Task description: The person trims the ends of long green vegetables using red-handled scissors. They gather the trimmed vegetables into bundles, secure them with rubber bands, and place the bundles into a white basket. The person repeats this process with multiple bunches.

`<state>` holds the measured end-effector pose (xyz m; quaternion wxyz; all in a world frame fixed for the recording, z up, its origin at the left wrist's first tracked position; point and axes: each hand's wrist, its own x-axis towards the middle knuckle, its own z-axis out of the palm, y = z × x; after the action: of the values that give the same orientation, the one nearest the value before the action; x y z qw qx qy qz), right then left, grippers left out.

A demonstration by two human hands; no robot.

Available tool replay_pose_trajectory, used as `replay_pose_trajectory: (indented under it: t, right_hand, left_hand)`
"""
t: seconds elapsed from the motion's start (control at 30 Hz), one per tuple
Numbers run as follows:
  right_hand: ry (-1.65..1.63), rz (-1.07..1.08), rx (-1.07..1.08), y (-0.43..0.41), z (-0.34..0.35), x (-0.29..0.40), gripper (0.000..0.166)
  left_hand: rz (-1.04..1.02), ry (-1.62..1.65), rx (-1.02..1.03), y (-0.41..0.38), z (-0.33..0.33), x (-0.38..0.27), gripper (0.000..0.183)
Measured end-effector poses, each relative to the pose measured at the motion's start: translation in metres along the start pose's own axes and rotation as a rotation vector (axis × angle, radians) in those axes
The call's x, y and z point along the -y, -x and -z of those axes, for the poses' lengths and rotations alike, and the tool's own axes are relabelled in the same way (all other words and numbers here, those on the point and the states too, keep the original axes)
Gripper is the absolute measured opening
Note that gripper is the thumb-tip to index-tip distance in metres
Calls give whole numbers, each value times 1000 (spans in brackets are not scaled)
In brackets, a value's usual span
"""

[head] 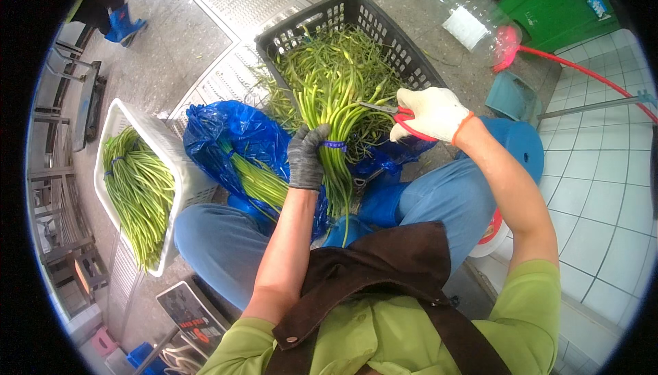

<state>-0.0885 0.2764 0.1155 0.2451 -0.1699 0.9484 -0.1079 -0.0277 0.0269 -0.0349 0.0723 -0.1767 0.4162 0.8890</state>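
Note:
My left hand point(308, 158), in a grey knit glove, grips a bundle of garlic scapes point(336, 174) bound with a purple band point(334, 144). Scissors with red handles point(406, 115) are in my right hand point(429, 113), which wears a cream glove; their blades lie against the tips of the bundle. Beyond the bundle stands a black plastic crate point(354, 0) heaped with thin green trimmings point(334, 56). More scapes point(259, 180) lie on a blue plastic bag point(231, 118) left of my left hand.
At left, a white plastic basket point(198, 195) holds banded scapes point(139, 190). A large clear bottle point(457, 15), a red-handled broom point(565, 56) and a teal dustpan point(514, 95) are at right, near a green bin point(555, 10). A person's blue boot point(123, 23) shows at upper left.

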Motion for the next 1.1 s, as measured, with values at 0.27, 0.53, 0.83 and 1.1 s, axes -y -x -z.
replay_pose_trajectory:
  t: [0.27,0.53,0.83,1.1]
  right_hand:
    - [-221,-54,36,-3,-23,-10,70]
    - [-209,-17,21,-12,-18,-2,72]
    - [-288,-101,-78,-10,-30,-10,69]
    - [-328,-107,-33,5,-38,-32,81]
  left_hand:
    - [-18,34,-17,-1,-4,1,27]
    - [12,53,23,-1,-4,-1,31]
    - [13,66,25,-3,-2,0,30]
    - [40,156,37,-5,4,-1,37]
